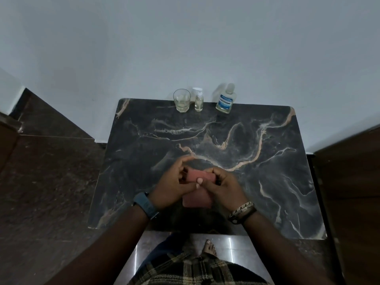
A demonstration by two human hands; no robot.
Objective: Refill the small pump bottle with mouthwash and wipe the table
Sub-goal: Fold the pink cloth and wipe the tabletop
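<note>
We hold a folded pink cloth (197, 189) in both hands, left hand (174, 182) and right hand (223, 186) clamped on it, above the surface's (267, 182) near edge.

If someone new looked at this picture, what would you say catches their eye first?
Most likely the two hands, left hand and right hand, held together over the near middle of the dark marble table, folding or gripping a pink cloth. Next, the row at the far edge by the wall: a glass, a small pump bottle and a mouthwash bottle with a blue label.
</note>
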